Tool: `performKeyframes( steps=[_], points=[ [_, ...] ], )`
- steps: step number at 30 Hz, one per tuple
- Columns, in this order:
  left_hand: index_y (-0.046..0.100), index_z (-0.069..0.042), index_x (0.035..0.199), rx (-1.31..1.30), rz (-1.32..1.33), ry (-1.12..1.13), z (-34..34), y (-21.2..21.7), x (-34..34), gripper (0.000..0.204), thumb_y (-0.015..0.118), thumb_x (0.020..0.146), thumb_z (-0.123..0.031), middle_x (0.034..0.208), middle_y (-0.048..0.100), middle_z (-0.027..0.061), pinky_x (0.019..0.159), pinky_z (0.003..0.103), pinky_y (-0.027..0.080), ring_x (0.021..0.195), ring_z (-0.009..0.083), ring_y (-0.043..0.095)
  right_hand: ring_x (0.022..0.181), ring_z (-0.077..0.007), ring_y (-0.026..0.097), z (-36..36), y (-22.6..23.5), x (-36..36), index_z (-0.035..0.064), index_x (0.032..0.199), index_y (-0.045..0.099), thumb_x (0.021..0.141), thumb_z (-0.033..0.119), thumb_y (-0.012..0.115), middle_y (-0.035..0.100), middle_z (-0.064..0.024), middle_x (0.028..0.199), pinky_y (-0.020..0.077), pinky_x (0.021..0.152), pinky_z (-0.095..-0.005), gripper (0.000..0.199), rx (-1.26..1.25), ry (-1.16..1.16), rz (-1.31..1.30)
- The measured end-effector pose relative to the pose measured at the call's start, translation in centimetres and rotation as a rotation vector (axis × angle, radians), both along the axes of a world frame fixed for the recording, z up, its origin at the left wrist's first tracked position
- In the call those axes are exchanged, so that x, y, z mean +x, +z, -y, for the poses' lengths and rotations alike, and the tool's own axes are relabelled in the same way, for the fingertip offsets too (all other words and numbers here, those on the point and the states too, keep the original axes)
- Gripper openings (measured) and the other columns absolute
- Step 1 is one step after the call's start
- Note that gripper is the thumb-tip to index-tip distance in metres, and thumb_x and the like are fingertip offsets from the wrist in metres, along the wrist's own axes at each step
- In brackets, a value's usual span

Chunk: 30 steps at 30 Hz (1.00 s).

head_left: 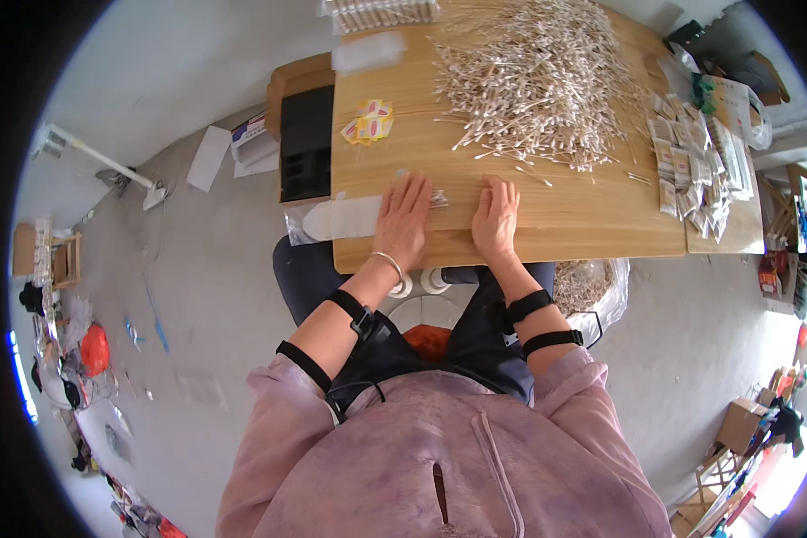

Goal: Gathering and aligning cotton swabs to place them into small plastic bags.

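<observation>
My left hand (403, 220) lies palm down near the table's front edge, fingers stretched out, over the right end of a flat clear-and-white plastic bag (342, 219). A few cotton swabs (438, 200) stick out beside its fingers; how far they reach under the palm is hidden. To its right, my right hand (496, 215) rests on the bare wood with its fingers loosely extended and nothing visible in them. Beyond both hands spreads a large heap of loose cotton swabs (538, 85). Small yellow-and-white labels (368, 123) lie further back on the left.
Packed swab bags (690, 166) pile up at the table's right end. Bundled swabs (381, 13) and a white plastic stack (368, 52) sit at the far left. A dark open box (306, 143) adjoins the left edge. A bag of swabs (592, 287) stands below the table.
</observation>
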<state>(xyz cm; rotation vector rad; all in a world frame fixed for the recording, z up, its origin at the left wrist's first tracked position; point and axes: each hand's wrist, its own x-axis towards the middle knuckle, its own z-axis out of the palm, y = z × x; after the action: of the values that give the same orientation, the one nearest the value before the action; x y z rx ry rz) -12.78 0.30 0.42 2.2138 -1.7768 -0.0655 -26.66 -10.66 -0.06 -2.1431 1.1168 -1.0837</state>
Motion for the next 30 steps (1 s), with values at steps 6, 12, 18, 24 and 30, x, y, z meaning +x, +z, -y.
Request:
performKeyframes(
  steps=[6, 12, 18, 24, 30],
  points=[
    [0.03, -0.001, 0.144, 0.061, 0.047, 0.036, 1.4, 2.1, -0.6, 0.069, 0.054, 0.09, -0.037, 0.151, 0.029, 0.0152, 0.115, 0.049, 0.016, 0.141, 0.0303, 0.024, 0.106, -0.0388, 0.047, -0.4, -0.2, 0.4, 0.0022, 0.113, 0.053, 0.089, 0.006, 0.049, 0.054, -0.0185, 0.114, 0.0391, 0.094, -0.0464, 0.024, 0.013, 0.041, -0.108],
    [0.027, -0.003, 0.145, 0.134, 0.043, -0.012, -1.9, 1.9, -2.8, 0.075, 0.057, 0.087, -0.039, 0.148, 0.032, 0.0151, 0.114, 0.053, 0.013, 0.141, 0.0301, 0.024, 0.104, -0.0377, 0.049, -0.6, 0.3, 0.3, 0.0021, 0.115, 0.054, 0.089, 0.004, 0.049, 0.057, -0.0167, 0.112, 0.0399, 0.093, -0.0455, 0.026, -0.063, 0.063, -0.113],
    [0.032, -0.002, 0.142, -0.211, -0.131, 0.062, -2.5, 0.7, -0.4, 0.062, 0.056, 0.088, -0.019, 0.146, 0.034, 0.0186, 0.112, 0.05, 0.022, 0.137, 0.0335, 0.03, 0.131, -0.0389, 0.034, -2.3, 1.1, -0.2, -0.0003, 0.13, 0.045, 0.087, 0.015, 0.055, 0.04, -0.0185, 0.141, 0.0294, 0.108, -0.0459, 0.047, -0.222, 0.213, -0.334],
    [0.038, 0.002, 0.136, -0.582, -0.555, 0.279, -3.0, -0.6, 0.2, 0.04, 0.039, 0.097, -0.007, 0.131, 0.048, 0.0222, 0.103, 0.042, 0.037, 0.121, 0.0371, 0.046, 0.143, -0.0319, 0.018, -5.6, 2.1, 3.2, 0.0029, 0.144, 0.031, 0.09, 0.045, 0.048, 0.025, -0.0156, 0.152, 0.0121, 0.117, -0.0437, 0.071, -0.242, 0.442, -0.728],
    [0.04, 0.003, 0.134, -0.623, -0.605, 0.306, -3.3, -0.9, 0.7, 0.039, 0.038, 0.098, -0.01, 0.129, 0.05, 0.0224, 0.1, 0.041, 0.04, 0.118, 0.0371, 0.05, 0.145, -0.0302, 0.012, -3.8, 1.5, 5.9, 0.0067, 0.148, 0.027, 0.091, 0.057, 0.043, 0.021, -0.0132, 0.155, 0.0063, 0.117, -0.0466, 0.078, -0.209, 0.414, -0.778]
  ],
)
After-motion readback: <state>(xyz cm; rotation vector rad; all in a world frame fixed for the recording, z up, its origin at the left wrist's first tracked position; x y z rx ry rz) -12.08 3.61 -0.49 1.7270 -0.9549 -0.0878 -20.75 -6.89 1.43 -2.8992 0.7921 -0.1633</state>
